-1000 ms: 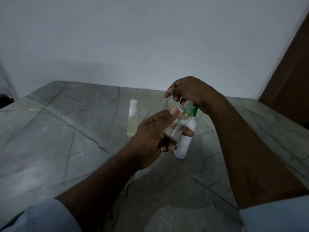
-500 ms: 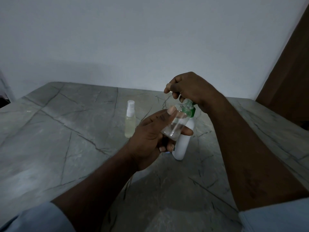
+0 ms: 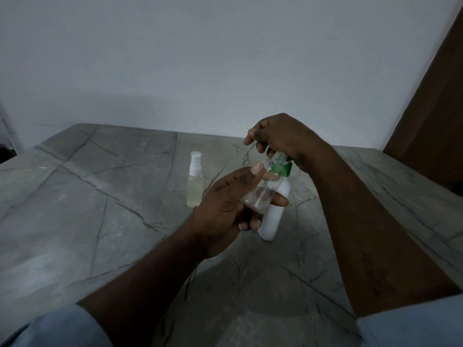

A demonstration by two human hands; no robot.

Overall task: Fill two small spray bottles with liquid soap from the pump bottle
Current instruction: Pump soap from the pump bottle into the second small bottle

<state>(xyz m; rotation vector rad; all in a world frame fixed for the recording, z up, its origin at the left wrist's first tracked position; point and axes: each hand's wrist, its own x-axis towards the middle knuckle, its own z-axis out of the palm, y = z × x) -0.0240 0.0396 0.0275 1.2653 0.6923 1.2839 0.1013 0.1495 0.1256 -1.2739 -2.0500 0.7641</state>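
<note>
Pinched btw. thumb and fingers, the L hand [image 3: 225, 209] held the open spray bottle [image 3: 260, 194] tilted, its threaded neck up just under the R hand [image 3: 283, 139]. The R hand's fingers curled down over the top of the pump bottle [image 3: 274, 219]; the pump head was hidden and only the green collar [image 3: 286, 169] showed. The pump bottle stood upright on the grey marble table [image 3: 100, 196]. The capped spray bottle [image 3: 194, 186], w/ pale yellowish liquid, stood upright to the left, apart from both hands. A brown door [image 3: 436, 108] was at far right.

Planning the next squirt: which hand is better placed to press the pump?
Right: the right hand covers the top of the pump bottle; the left hand grips the uncapped spray bottle.
</note>
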